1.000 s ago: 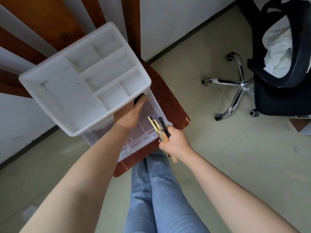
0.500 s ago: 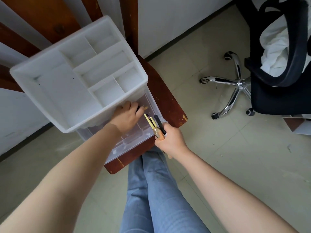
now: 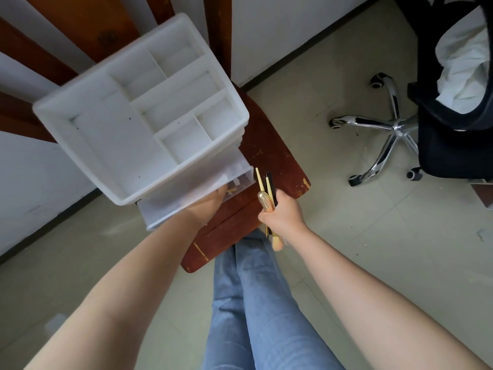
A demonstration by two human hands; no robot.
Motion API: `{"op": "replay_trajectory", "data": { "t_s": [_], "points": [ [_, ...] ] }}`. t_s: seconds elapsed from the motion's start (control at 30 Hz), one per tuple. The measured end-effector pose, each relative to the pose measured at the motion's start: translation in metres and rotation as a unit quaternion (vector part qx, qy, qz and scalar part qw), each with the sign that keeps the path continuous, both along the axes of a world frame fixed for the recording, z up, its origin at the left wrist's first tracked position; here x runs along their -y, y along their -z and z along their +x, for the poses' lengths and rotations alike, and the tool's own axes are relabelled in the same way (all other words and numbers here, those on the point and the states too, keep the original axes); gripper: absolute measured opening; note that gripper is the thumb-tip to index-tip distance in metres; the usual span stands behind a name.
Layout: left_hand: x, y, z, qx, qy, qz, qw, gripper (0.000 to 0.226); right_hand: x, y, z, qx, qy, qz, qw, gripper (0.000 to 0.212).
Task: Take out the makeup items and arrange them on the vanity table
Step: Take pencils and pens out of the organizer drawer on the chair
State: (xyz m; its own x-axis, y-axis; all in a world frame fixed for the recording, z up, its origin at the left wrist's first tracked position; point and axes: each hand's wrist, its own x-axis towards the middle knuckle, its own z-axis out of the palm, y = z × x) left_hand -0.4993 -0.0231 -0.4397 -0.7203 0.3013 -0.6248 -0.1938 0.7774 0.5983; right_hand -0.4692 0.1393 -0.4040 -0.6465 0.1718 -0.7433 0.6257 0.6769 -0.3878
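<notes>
While right hand point(image 3: 282, 214) grips makeup tools point(image 3: 266, 190) — left hand point(image 3: 210, 201) inside drawer point(image 3: 186, 198), fingers hidden

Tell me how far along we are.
Partly done: right hand grips a bundle of makeup tools already taken out. Left hand reaches into the open drawer; its fingers are hidden. Organizer top tray holds nothing. Nothing looks arranged yet.

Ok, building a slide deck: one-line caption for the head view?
Left hand reaches into the clear drawer of a white organizer while the right hand grips makeup tools.
</notes>
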Motion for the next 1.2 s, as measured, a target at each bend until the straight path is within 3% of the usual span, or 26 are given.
{"op": "replay_trajectory", "data": {
  "t_s": [0.1, 0.2, 0.27, 0.3, 0.33, 0.43, 0.53, 0.6, 0.63, 0.67, 0.77, 0.9, 1.03, 1.13, 1.2],
  "points": [
    [-0.003, 0.005, 0.002, -0.098, 0.039, -0.071, 0.992, 0.024, -0.005, 0.01, 0.004, 0.016, -0.012, 0.003, 1.0, 0.023],
    [-0.003, 0.014, 0.001, -0.094, -0.004, -0.08, 0.992, 0.023, -0.01, 0.019, 0.01, 0.033, -0.05, 0.016, 0.998, 0.024],
    [-0.003, 0.014, 0.003, -0.001, -0.048, -0.062, 0.997, 0.024, -0.014, 0.023, 0.014, 0.041, -0.099, 0.034, 0.994, 0.025],
    [-0.004, 0.014, 0.005, 0.097, -0.147, -0.066, 0.982, 0.03, -0.015, 0.024, 0.016, 0.047, -0.129, 0.045, 0.99, 0.026],
    [-0.003, 0.015, 0.007, 0.11, -0.175, -0.084, 0.975, 0.037, -0.016, 0.025, 0.018, 0.055, -0.158, 0.056, 0.984, 0.028],
    [-0.007, 0.025, 0.015, 0.079, -0.151, -0.144, 0.975, 0.044, -0.016, 0.035, 0.027, 0.069, -0.222, 0.076, 0.969, 0.031],
    [-0.014, 0.044, 0.021, 0.048, -0.146, -0.16, 0.975, 0.042, -0.014, 0.053, 0.03, 0.085, -0.212, 0.05, 0.972, 0.024],
    [-0.011, 0.068, 0.031, 0.064, -0.1, -0.148, 0.982, 0.041, -0.013, 0.066, 0.027, 0.087, -0.186, 0.023, 0.979, 0.02],
    [-0.008, 0.076, 0.036, 0.078, -0.022, -0.118, 0.99, 0.04, -0.013, 0.073, 0.023, 0.08, -0.188, 0.016, 0.979, 0.02],
    [-0.005, 0.081, 0.038, 0.038, 0.031, -0.112, 0.992, 0.038, -0.012, 0.08, 0.02, 0.072, -0.199, 0.015, 0.977, 0.02],
    [0.003, 0.096, 0.036, -0.054, -0.02, -0.125, 0.991, 0.038, -0.013, 0.092, 0.011, 0.049, -0.245, 0.026, 0.968, 0.027],
    [0.005, 0.086, 0.037, -0.033, -0.111, -0.106, 0.988, 0.036, -0.017, 0.089, -0.001, 0.006, -0.348, 0.059, 0.935, 0.029],
    [-0.011, 0.062, 0.068, -0.008, -0.211, -0.084, 0.974, 0.025, -0.023, 0.071, -0.006, 0.02, -0.275, -0.019, 0.961, 0.033],
    [-0.024, 0.058, 0.095, 0.036, -0.365, -0.044, 0.929, 0.015, -0.012, 0.069, -0.007, 0.054, -0.25, -0.064, 0.965, 0.046],
    [-0.027, 0.062, 0.108, 0.059, -0.417, -0.039, 0.906, 0.018, 0.001, 0.077, -0.01, 0.057, -0.256, -0.071, 0.962, 0.041]
  ]
}}
